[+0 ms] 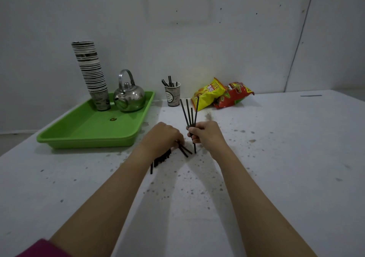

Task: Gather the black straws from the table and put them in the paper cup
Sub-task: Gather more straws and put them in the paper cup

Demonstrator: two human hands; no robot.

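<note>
My right hand (205, 133) grips a bunch of several black straws (190, 113) that stand upright and fan out above my fist. My left hand (165, 136) lies on a pile of black straws (162, 158) on the white table, fingers curled over their upper ends. A printed paper cup (172, 96) stands at the back of the table, beyond both hands, with several black straws in it.
A green tray (88, 132) at the left holds a tall stack of paper cups (91, 73) and a steel kettle (129, 97). Two snack bags (221, 94) lie at the back right, near the wall. The table surface (276, 158) is speckled with dark spots.
</note>
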